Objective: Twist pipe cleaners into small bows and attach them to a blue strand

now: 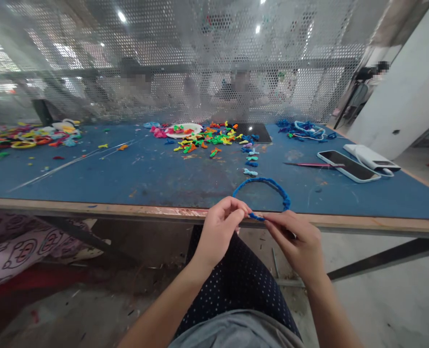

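Note:
Between my two hands, at the table's front edge, a short blue fuzzy piece point(257, 217) is stretched. My left hand point(226, 224) pinches its left end between thumb and fingers. On the other end, the thumb and fingertips of my right hand point(294, 238) are closed. A blue fuzzy band point(263, 180) arches over the tabletop just beyond my hands, its lower part hidden behind them. Farther back, a column of small tied pieces holds a light blue one point(250, 172) nearest me and a dark blue one point(251, 164) behind it.
A colourful pile point(214, 135) lies by a white plate point(199, 128) and a dark tablet point(261, 131). At right are blue loops point(308, 130), a pink tool point(304, 165), a phone point(348, 166) and a white device point(374, 158). Perforated mesh point(185, 63) stands behind; a person's patterned clothing point(22, 249) is lower left.

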The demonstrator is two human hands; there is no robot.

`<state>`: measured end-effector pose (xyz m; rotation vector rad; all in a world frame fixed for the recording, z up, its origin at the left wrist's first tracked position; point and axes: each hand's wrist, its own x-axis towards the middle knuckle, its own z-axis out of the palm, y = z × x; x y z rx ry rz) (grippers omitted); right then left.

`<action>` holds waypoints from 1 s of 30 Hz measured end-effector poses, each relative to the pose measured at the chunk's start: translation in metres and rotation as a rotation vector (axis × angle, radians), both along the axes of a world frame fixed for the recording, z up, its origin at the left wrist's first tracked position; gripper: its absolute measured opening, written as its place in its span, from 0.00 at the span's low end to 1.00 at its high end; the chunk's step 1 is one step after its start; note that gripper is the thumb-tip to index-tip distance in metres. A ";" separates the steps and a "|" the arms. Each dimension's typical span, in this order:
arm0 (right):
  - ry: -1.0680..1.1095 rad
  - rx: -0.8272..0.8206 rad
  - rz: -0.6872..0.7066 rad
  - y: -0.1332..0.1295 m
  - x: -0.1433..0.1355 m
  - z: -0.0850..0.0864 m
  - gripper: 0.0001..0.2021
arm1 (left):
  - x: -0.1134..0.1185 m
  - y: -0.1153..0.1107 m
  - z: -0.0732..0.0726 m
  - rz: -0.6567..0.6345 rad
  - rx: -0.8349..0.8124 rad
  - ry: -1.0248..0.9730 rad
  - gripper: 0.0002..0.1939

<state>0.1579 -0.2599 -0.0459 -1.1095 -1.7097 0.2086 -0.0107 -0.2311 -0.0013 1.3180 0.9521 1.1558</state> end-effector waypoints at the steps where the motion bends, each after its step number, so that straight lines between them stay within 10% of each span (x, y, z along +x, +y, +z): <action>1: -0.003 -0.006 -0.005 0.000 0.000 0.000 0.08 | -0.001 0.001 0.000 -0.033 -0.034 -0.066 0.05; 10: -0.031 -0.004 -0.049 0.000 -0.002 -0.001 0.07 | -0.008 0.009 0.005 -0.201 -0.266 -0.368 0.04; 19: -0.058 -0.017 -0.059 -0.002 -0.002 0.000 0.06 | -0.024 0.005 0.014 0.138 0.243 0.316 0.07; 30: -0.054 -0.034 -0.088 -0.007 -0.002 -0.003 0.04 | -0.030 0.008 0.029 -0.123 -0.043 -0.178 0.16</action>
